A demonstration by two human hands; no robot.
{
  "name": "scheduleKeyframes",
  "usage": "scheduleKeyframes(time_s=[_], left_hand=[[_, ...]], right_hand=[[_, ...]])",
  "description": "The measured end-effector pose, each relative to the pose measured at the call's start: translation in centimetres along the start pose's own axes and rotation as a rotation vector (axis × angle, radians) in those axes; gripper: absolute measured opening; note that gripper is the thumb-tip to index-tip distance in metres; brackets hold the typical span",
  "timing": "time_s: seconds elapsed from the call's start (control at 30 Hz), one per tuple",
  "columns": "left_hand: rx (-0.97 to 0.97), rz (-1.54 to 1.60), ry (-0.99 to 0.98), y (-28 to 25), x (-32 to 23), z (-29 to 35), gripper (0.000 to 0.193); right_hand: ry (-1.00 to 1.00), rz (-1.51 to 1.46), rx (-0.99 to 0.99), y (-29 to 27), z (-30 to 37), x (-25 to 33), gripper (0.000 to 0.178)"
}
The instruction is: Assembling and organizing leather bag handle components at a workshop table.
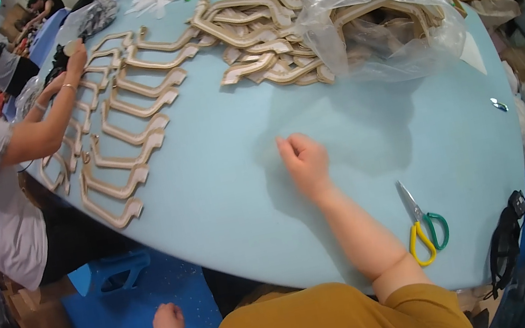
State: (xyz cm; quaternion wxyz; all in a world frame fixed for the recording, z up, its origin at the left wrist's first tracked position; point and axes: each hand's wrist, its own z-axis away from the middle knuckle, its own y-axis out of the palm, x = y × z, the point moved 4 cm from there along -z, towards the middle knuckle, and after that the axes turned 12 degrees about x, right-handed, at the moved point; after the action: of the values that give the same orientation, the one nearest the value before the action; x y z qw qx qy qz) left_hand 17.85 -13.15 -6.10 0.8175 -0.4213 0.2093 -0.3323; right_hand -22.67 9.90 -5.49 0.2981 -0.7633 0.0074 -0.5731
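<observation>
From here I see the person's right hand over the pale blue tabletop, fingers curled into a fist, nothing showing in it. The left hand hangs past the table's edge, fingers folded in; I can't tell whether it holds anything. Beyond the right hand lies a heap of bent beige pieces, beside a clear plastic bag; more are spread out to the left. Scissors lie near the right forearm.
</observation>
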Motion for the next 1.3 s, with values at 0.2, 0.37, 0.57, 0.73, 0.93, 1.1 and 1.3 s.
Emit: scheduleKeyframes(time_s=[0.2,0.37,0.57,0.73,0.93,1.1,1.3], left_hand=[[0.083,0.119,0.05,1.9,0.3,2.6,0.007],[-0.185,0.166,0.398,1.7,-3.3,1.1,0.028],[-0.332,0.243,0.993,-1.0,-12.2,-0.9,0.023],[-0.302,0.204,1.197,-2.7,-18.3,1.4,0.027],[-0.395,0.237,1.16,-2.5,-19.5,4.1,0.033],[-0.505,0.365,0.955,-1.9,-15.5,6.2,0.02],[-0.556,0.456,0.72,2.0,-7.4,5.8,0.004]], right_hand=[[-0.025,0.063,-0.081,0.0,0.0,-0.8,0.03],[-0.45,0.335,-0.323,3.1,1.3,-0.8,0.019],[-0.252,0.528,0.032,7.2,8.9,0.2,0.039],[-0.207,0.553,0.119,5.2,12.9,1.9,0.04],[-0.194,0.473,0.274,4.4,13.6,3.2,0.029],[-0.357,0.588,0.082,3.7,14.5,3.5,0.027],[-0.247,0.645,0.261,3.2,15.0,3.5,0.037]])
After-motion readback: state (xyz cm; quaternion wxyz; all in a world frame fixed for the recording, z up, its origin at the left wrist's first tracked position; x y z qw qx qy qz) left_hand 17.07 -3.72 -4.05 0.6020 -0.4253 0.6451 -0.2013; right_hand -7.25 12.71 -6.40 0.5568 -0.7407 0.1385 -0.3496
